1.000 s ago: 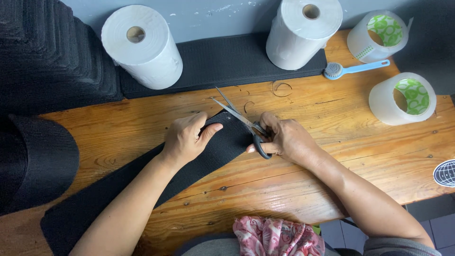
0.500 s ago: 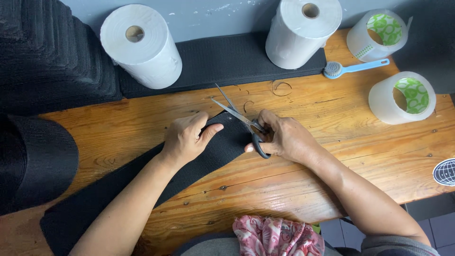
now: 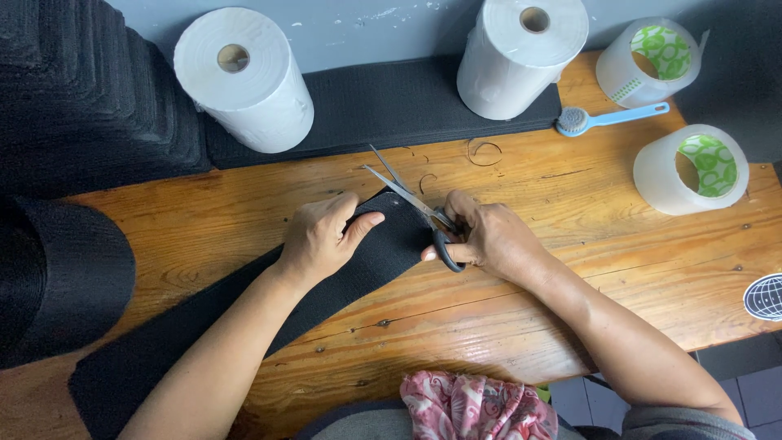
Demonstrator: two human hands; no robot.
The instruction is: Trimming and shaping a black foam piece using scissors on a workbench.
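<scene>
A long black fabric strip (image 3: 204, 326) lies diagonally across the wooden table (image 3: 570, 253). My left hand (image 3: 322, 236) presses down on the strip near its far end, thumb spread toward the right. My right hand (image 3: 485, 236) grips black-handled scissors (image 3: 411, 204). Their blades are apart and point up and left over the end of the strip. Thin curled black offcuts (image 3: 481, 151) lie on the wood just beyond the blades.
Two white paper rolls (image 3: 244, 77) (image 3: 521, 53) stand on a black mat (image 3: 383, 102) at the back. Two clear tape rolls (image 3: 692, 167) (image 3: 643, 69) and a blue brush (image 3: 607, 118) sit at the right. Stacked black fabric (image 3: 73, 90) and a black roll (image 3: 57, 277) fill the left.
The scissors and my right hand have shifted slightly; the blades stay apart at the strip's end. My left hand keeps pressing the strip in the same place.
</scene>
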